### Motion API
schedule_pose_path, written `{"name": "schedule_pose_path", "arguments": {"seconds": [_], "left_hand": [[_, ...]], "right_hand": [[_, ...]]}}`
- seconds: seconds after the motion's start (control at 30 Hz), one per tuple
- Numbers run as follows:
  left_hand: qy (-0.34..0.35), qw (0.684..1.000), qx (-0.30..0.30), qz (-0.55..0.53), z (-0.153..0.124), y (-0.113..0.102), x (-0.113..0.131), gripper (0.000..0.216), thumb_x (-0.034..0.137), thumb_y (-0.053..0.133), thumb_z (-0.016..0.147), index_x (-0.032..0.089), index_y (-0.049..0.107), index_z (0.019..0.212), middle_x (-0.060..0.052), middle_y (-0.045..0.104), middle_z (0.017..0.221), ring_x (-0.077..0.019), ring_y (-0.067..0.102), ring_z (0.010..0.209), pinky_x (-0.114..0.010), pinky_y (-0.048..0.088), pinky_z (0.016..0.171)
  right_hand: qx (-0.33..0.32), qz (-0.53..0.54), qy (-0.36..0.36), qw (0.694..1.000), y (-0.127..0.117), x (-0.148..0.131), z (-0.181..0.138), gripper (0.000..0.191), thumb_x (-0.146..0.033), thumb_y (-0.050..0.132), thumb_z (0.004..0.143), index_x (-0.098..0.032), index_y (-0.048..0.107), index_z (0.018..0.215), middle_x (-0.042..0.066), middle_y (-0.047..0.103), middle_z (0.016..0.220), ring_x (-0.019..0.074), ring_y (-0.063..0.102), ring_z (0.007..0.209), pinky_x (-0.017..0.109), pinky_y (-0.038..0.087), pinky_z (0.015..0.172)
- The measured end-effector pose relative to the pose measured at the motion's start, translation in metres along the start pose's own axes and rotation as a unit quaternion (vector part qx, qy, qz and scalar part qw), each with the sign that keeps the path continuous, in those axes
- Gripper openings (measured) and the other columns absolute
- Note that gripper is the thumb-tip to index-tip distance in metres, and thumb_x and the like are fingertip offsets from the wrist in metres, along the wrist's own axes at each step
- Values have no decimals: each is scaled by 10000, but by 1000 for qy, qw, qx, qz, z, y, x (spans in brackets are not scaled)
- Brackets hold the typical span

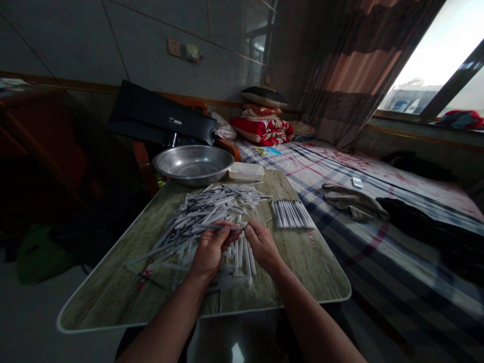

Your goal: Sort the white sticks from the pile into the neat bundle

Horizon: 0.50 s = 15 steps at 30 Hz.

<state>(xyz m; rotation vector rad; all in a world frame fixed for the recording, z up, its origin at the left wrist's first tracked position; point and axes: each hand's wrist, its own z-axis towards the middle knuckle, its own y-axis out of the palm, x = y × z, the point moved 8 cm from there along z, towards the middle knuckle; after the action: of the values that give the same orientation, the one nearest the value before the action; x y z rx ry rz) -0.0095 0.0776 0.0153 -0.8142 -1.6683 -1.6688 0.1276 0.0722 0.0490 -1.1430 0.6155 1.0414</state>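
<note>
Both hands meet over the middle of the table. My left hand (pixel 212 246) is closed around a slim, pale pen (pixel 215 226), which lies almost level and points left. At the right end of that pen, my right hand (pixel 262 247) pinches with thumb and forefinger; whatever small part is between them is hidden. Below and around the hands spreads a loose heap of pale translucent pen tubes and thin dark pieces (pixel 212 204). Several white tubes (pixel 247 257) lie just under my fingers. To the right, a neat row of pens (pixel 291 214) lies side by side, dark ends facing away.
The wood-patterned table (pixel 113 292) has a pale rim. At its far edge are a wide metal basin (pixel 192 164) and a shallow white plastic tray (pixel 246 172). A bed (pixel 313 166) with a checked sheet adjoins on the right, with dark clothes (pixel 423 222) on it.
</note>
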Motion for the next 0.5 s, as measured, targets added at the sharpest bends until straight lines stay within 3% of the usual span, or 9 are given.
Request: {"name": "schedule_pose_path", "arguments": {"seconds": [0.17,0.33,0.5], "left_hand": [[19,999,5,33,0,-2,3,273,328,817,667,149,674,816,-52,748,806,-190,719,731,-276,577,687],[13,999,26,28,1,-6,1,270,347,803,678,149,673,808,-41,747,779,-171,715,693,-244,571,642],[-23,999,32,-32,3,-7,-7,282,321,821,654,148,666,814,-38,746,770,-156,711,669,-223,571,615]], "right_hand": [[-53,119,48,990,12,14,1,369,-481,374,938,-213,436,693,-43,404,561,102,367,498,222,299,486],[-38,70,40,996,10,12,2,259,-379,461,896,-204,482,706,-46,437,558,103,399,519,214,320,505],[-17,27,-22,999,4,-5,1,204,-318,463,890,-196,542,747,-29,487,597,119,457,579,230,363,576]]}}
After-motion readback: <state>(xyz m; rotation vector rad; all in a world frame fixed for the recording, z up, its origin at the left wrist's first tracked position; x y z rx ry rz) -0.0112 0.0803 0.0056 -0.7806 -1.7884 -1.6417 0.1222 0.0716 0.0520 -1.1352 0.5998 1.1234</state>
